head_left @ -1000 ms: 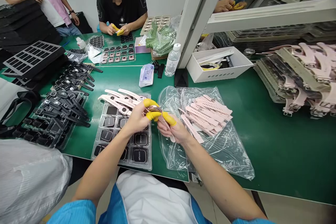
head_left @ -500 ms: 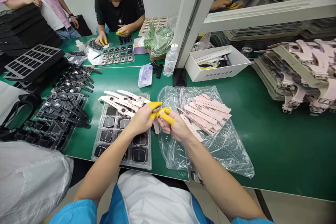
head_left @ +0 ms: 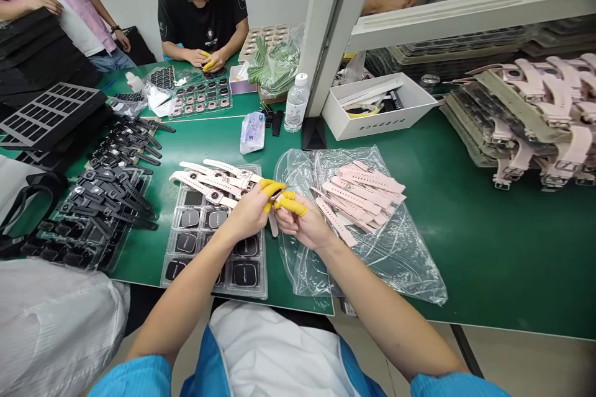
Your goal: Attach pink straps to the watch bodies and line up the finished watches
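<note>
My left hand (head_left: 250,212) and my right hand (head_left: 302,221), with yellow covers on some fingertips, meet over the table and pinch a small smartwatch (head_left: 276,194). Its dark face shows between the fingers, and a pink strap (head_left: 272,224) hangs below; the rest is covered by my fingers. Under my left arm lies a clear plastic tray (head_left: 166,278) of square black watch faces, with several pale-strapped watches (head_left: 201,186) across its far end. To the right of my right hand, loose pink straps (head_left: 367,195) are heaped on a clear plastic bag (head_left: 400,273).
Black-strapped watches (head_left: 112,195) cover trays at the left. A water bottle (head_left: 297,105), a tissue pack (head_left: 252,133) and a white box (head_left: 382,121) stand near a metal post (head_left: 321,37). Stacked trays with pink-strapped watches (head_left: 535,118) are at the right. A co-worker (head_left: 205,12) sits opposite.
Between my fingers the watch's dark face has turned into view. Both hands stay together in nearly the same place. The co-worker's hands have come together, and the view has shifted slightly.
</note>
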The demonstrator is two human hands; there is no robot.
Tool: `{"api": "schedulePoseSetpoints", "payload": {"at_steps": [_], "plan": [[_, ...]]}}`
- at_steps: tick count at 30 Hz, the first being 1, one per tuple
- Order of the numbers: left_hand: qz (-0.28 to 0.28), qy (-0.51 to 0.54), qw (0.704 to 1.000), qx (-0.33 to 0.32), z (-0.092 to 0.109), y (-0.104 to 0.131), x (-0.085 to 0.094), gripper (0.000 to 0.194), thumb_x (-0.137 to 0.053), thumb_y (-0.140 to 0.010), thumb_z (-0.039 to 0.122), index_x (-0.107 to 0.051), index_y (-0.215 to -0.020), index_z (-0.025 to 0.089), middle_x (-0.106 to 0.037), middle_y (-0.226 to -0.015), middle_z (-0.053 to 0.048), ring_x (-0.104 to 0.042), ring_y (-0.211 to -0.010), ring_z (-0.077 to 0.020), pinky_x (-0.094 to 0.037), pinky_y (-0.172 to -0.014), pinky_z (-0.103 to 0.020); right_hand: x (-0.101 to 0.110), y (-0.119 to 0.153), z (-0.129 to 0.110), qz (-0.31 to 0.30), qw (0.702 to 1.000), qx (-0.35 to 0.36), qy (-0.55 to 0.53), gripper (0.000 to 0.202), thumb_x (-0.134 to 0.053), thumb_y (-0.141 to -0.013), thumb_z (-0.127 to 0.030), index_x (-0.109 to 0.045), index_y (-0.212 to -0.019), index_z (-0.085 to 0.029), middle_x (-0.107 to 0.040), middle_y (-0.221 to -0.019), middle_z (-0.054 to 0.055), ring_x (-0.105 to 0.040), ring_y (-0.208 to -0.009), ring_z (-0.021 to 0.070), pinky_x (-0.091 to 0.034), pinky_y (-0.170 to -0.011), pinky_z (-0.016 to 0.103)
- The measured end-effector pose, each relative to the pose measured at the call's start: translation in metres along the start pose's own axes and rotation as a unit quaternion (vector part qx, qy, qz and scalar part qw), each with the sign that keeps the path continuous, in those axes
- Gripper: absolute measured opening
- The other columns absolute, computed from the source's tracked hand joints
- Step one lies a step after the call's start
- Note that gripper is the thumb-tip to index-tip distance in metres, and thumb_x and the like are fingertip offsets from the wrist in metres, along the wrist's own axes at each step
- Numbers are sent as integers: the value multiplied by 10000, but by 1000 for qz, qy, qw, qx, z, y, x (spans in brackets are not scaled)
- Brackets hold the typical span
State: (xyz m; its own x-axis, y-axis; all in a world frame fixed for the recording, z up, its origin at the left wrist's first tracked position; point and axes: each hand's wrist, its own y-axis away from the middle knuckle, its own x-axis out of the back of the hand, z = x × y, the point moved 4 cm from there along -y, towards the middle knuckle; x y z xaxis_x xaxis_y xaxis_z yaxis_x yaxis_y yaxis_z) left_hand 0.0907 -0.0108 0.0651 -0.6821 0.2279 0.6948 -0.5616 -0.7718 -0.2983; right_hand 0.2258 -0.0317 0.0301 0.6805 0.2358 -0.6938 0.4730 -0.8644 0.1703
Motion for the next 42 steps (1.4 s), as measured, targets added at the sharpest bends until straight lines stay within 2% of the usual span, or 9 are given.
{"api": "schedulePoseSetpoints", "payload": {"at_steps": [4,7,11,15,20,25,33,39,42], "plan": [[-42,32,999,9,9,-1,6,490,-422,-1033,214,-532,-1510,231,-569,-1323,-134,-624,-1201,-258,-535,-1107,-449,0,0,0,14,1000,1,-18,398,-825,-806,-452,-498,-830,-226,-432,-517,-99,-236,-403,51,-182,-392,180],[-48,37,998,4,12,-2,9,470,-406,-1051,243,-533,-1504,246,-566,-1302,-128,-616,-1207,-255,-525,-1120,-456,0,0,0,20,1000,-7,-9,422,-819,-810,-463,-467,-818,-231,-427,-528,-96,-240,-409,52,-185,-399,182],[-55,-39,998,-11,9,-2,7,454,-467,-992,200,-590,-1429,200,-579,-1250,-149,-600,-1176,-280,-544,-1069,-462,3,-1,1,24,999,-30,12,426,-815,-814,-467,-460,-826,-232,-406,-524,-106,-227,-413,51,-181,-397,175],[-75,-91,993,-5,9,-1,7,413,-483,-995,236,-617,-1375,146,-592,-1221,-175,-602,-1137,-311,-548,-1035,-507,4,-2,1,13,997,-56,42,415,-814,-809,-459,-471,-819,-225,-397,-515,-112,-216,-415,46,-182,-390,165],[-64,8,998,4,11,-1,15,406,-411,-1072,292,-580,-1427,192,-597,-1297,-148,-622,-1191,-264,-530,-1080,-440,2,-3,-2,-8,999,-38,34,391,-803,-821,-462,-494,-844,-225,-413,-504,-112,-224,-403,51,-195,-383,164],[-54,62,997,10,7,0,15,424,-414,-1091,341,-562,-1472,230,-593,-1354,-130,-603,-1258,-262,-494,-1132,-447,2,-4,-6,-33,999,-40,-10,330,-790,-820,-420,-538,-864,-211,-423,-503,-101,-246,-409,57,-221,-390,165],[-31,-5,999,-10,7,-5,13,374,-422,-1059,248,-602,-1383,190,-611,-1283,-132,-620,-1199,-240,-530,-1070,-420,2,-7,-6,-66,992,-77,-68,248,-740,-828,-333,-528,-816,-204,-376,-508,-103,-215,-422,58,-201,-382,154],[-74,-123,990,11,4,-4,9,368,-496,-984,224,-626,-1312,118,-613,-1206,-168,-621,-1120,-287,-563,-1004,-466,8,-10,-2,-22,996,-89,-17,283,-738,-781,-283,-463,-769,-217,-387,-511,-109,-200,-409,38,-180,-383,145],[-77,-124,989,21,5,-5,9,356,-494,-979,211,-627,-1302,141,-618,-1204,-155,-628,-1109,-277,-567,-1000,-453,8,-9,-2,-17,996,-88,-7,279,-735,-773,-287,-464,-781,-219,-397,-512,-110,-212,-405,37,-188,-386,147]]}}
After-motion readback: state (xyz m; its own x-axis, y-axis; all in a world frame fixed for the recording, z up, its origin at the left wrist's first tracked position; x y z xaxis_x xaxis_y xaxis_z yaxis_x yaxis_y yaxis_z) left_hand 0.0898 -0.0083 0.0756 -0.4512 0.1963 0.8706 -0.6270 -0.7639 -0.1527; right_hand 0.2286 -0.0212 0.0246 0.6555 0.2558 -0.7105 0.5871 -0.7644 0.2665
